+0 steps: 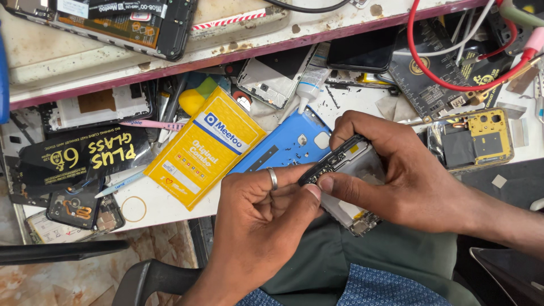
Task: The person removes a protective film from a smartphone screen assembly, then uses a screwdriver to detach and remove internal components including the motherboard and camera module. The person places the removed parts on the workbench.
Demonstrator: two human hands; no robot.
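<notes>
both the left hand (258, 218) and the right hand (396, 175) pinch the opened phone frame (354, 170) over the lap, so a slipping thumb could crack its exposed circuit board (334, 160).

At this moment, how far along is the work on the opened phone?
Done: the phone is open, with its circuit board bare, and a blue back cover lies on the bench. In hand: the right hand steadies the phone while the left hand presses its thumb at the board edge. Left: it is not yet closed up.
</notes>
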